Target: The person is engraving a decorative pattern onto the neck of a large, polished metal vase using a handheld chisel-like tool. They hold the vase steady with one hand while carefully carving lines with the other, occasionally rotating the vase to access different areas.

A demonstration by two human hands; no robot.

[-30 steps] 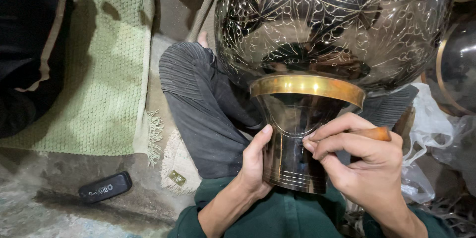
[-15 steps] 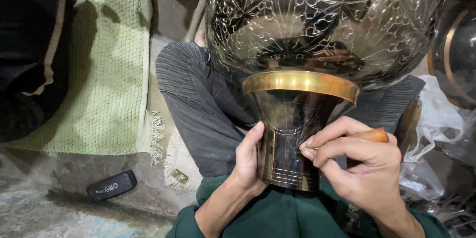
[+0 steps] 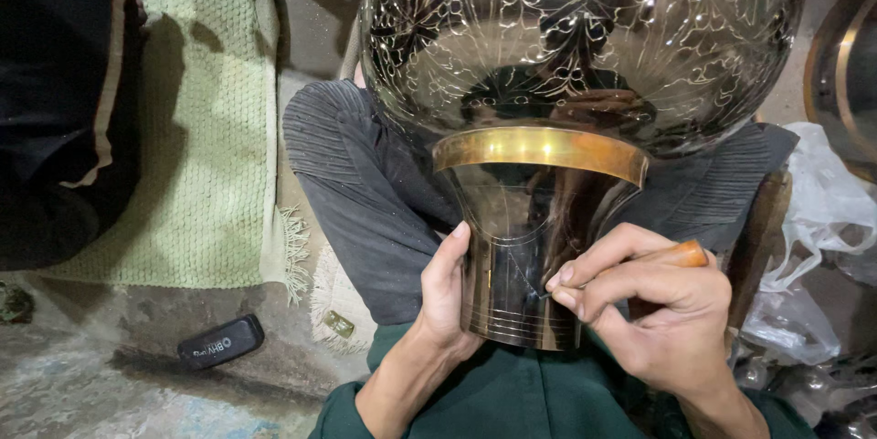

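A large dark metal vase (image 3: 585, 46) with fine engraved floral lines lies across my lap, its flared neck with a brass band (image 3: 539, 148) turned toward me. My left hand (image 3: 445, 288) grips the left side of the smooth neck (image 3: 512, 256), thumb up along it. My right hand (image 3: 644, 306) pinches a tool with an orange wooden handle (image 3: 681, 254), its tip pressed on the neck's surface where a thin scratched line shows.
A pale green woven mat (image 3: 206, 128) covers the floor on the left, with a dark bundle (image 3: 55, 101) on it. A small black rectangular object (image 3: 219, 340) lies on the concrete. Crumpled clear plastic (image 3: 818, 229) and another metal vessel (image 3: 845, 74) sit right.
The vase has shifted a little up and left in view. Both hands keep their hold on the neck and the tool tip stays on the metal.
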